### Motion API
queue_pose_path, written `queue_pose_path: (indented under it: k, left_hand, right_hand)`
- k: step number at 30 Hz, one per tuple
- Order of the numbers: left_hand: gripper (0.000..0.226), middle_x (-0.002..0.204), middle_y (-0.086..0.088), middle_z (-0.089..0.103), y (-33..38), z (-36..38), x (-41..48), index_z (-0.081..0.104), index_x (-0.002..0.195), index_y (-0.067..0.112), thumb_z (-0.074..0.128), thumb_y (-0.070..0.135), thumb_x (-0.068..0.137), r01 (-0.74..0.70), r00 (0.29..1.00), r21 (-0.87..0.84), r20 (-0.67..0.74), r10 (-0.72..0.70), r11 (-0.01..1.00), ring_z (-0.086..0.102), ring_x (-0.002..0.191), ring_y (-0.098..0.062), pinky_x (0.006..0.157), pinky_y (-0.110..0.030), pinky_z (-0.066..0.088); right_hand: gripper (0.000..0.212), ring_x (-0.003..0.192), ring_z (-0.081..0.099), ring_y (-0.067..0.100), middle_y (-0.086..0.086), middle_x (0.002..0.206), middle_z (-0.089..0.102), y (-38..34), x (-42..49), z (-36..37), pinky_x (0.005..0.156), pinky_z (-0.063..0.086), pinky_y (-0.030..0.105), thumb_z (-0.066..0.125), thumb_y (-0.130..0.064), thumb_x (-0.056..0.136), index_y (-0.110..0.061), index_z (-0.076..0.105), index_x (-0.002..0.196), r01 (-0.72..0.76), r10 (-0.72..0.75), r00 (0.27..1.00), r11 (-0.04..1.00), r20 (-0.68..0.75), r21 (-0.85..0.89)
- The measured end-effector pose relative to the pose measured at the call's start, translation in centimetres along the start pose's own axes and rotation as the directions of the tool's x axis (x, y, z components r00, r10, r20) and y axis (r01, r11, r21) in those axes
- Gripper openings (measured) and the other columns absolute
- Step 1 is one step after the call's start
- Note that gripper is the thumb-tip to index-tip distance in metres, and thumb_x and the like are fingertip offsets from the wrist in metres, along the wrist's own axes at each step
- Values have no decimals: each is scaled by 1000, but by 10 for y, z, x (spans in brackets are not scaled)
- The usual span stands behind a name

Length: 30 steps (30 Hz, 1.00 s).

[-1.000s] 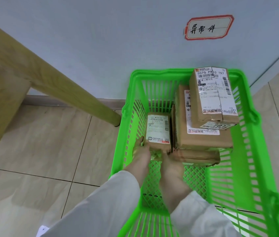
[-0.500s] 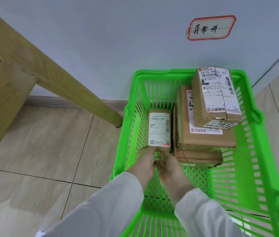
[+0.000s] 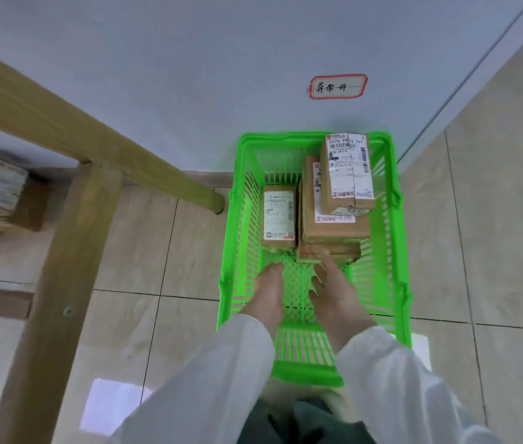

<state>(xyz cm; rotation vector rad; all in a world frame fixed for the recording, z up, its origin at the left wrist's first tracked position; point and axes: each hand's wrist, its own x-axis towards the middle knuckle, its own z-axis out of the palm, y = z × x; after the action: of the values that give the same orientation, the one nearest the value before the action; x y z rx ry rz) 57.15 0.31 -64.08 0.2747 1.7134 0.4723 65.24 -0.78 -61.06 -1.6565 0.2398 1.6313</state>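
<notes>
The small brown cardboard parcel (image 3: 279, 216) lies flat on the floor of the bright green plastic lattice basket (image 3: 391, 251), in its far left part, with its long side running away from the person. Both hands are inside the basket on the parcel's near side. The left hand (image 3: 269, 290) hangs just short of the parcel's near edge, fingers loosely bent downward and holding nothing; a strip of bare lattice shows between them. The right hand (image 3: 334, 290) sits beside it, also released and empty, its fingers pointing at the near edge of the lowest box in the stack of brown cardboard parcels (image 3: 327, 229). Whether they touch that box cannot be told.

The parcel is a slim rectangular box, and a white shipping label with a barcode and small print covers most of its top.

The parcel's left side runs close along the basket's slatted left wall, and its right side is just beside the stack, which fills the far right part and rises above the rim. The near half of the basket floor holds only the hands. The basket stands on pale floor tiles (image 3: 494, 251) against a grey wall that bears a red-bordered paper label (image 3: 337, 87). A round pale wooden leg (image 3: 215, 200) stands just left of the basket.
</notes>
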Motion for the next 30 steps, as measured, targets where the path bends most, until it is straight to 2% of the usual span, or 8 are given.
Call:
queue_pose_path:
  k: [5,8,12,16,19,23,26,30]
  left_hand:
    - [41,145,-9,44,23,-12,-128,42,141,9,39,18,101,-46,999,96,-8,47,994,42,133,-27,104,-33,35]
    - [39,143,-10,47,33,-20,-192,47,137,6,40,13,100,-78,996,140,-22,82,987,44,132,-26,109,-32,33]
    - [37,141,-9,50,43,-31,-264,50,135,8,40,14,100,-91,996,121,2,91,988,46,130,-25,112,-40,32]
    - [35,137,-10,53,52,-46,-315,53,131,9,43,12,98,-106,994,82,43,102,991,49,127,-25,111,-38,34]
    - [34,134,-9,56,68,-67,-368,54,130,8,45,10,97,-122,991,28,58,120,992,53,124,-25,104,-31,38]
    - [32,119,-6,60,83,-94,-425,53,128,8,43,9,98,-164,981,-41,98,168,986,59,107,-20,75,-18,42]
    - [26,112,-4,60,84,-109,-452,55,121,11,44,9,98,-231,969,-63,80,235,971,58,99,-17,72,-17,41]
    - [20,111,-3,59,76,-127,-482,54,114,15,43,9,99,-274,955,-111,85,284,955,57,100,-16,73,-15,41]
  right_hand:
    - [61,136,37,22,3,148,42,-24,-112,-20,111,28,40,61,-37,90,-13,41,143,25,-29,994,999,-106,-34]
    - [53,130,45,23,4,136,51,-37,-183,-26,106,36,35,59,-29,93,-7,44,139,77,-85,990,995,-117,-71]
    - [52,123,48,16,8,139,51,-48,-266,-34,109,34,34,63,-22,91,-4,46,137,164,-180,964,982,-194,-94]
    - [46,106,49,11,7,126,56,-56,-327,-39,95,37,23,62,-20,91,-3,50,133,225,-239,949,970,-205,-88]
    - [40,102,51,12,7,118,58,-60,-379,-38,91,37,22,62,-17,91,-4,53,128,267,-272,939,962,-210,-52]
    - [36,97,53,14,6,108,58,-61,-434,-33,78,42,16,61,-12,91,-2,55,125,343,-342,920,939,-190,-27]
    - [34,94,54,12,5,107,59,-56,-460,-30,74,40,8,61,-10,91,-2,55,124,387,-389,912,921,-133,-41]
    - [28,83,56,0,6,109,61,-47,-486,-31,76,41,10,62,-11,90,-10,57,117,450,-452,890,891,-55,-58]
